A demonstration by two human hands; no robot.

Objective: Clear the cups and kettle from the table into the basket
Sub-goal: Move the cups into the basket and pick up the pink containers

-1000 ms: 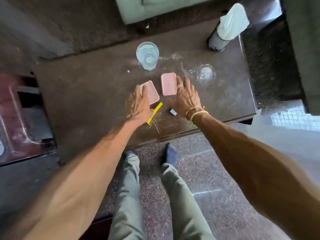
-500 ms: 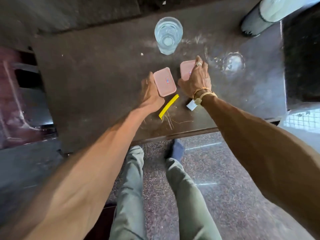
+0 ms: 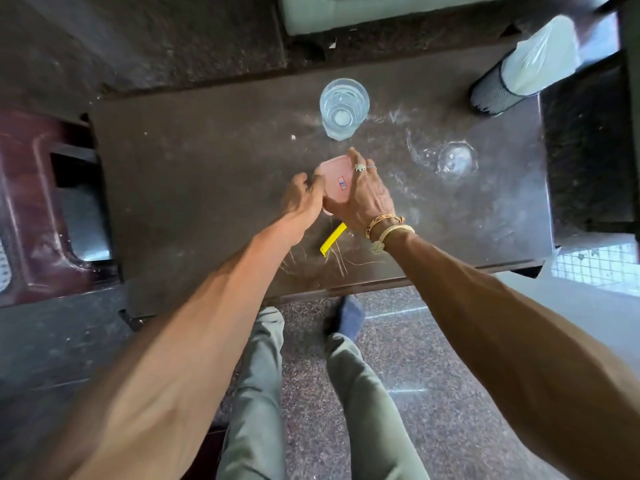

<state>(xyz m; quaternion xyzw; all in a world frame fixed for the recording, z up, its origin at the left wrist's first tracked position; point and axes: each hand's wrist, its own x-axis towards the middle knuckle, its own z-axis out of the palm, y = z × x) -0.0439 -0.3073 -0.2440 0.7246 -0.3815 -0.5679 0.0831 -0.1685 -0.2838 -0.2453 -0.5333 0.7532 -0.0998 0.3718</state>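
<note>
Head view shows us both hands at frame centre clasping 1 pink lidded container (image 3: 334, 183): our left hand (image 3: 303, 202) grips its left edge, our right hand (image 3: 367, 199) wraps its right side. Just above stands a clear glass of water (image 3: 344, 107) on the dark table (image 3: 194, 188); a yellow strip (image 3: 332, 239) lies below our wrists.

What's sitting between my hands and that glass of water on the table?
Nothing on the table lies in that gap. But both hands, the left hand and right hand, are closed around a pink lidded container just in front of the glass of water, so neither is free to take it.
</note>
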